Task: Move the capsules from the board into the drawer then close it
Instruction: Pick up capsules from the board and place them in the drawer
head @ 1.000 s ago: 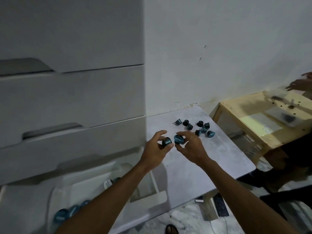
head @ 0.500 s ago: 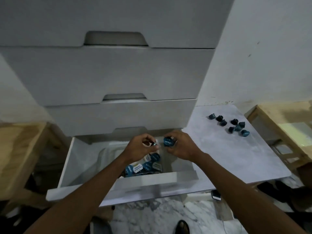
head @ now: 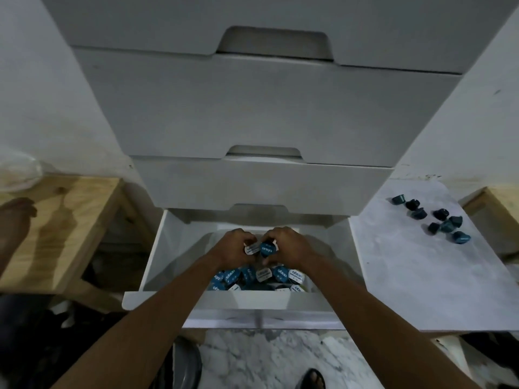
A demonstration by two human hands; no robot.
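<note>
Drawer (head: 261, 301): left hand (head: 232, 247), right hand (head: 290, 245) grip lid-up capsules (head: 266, 249).

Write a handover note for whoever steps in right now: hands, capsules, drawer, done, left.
Hands: left hand grips a white-lidded capsule; right hand grips a blue-lidded capsule; both are over the open drawer.
Done: a pile of capsules lies in the drawer.
Left: about eight loose capsules sit on the board to the right. Drop these two, bring the rest, close the drawer.
</note>
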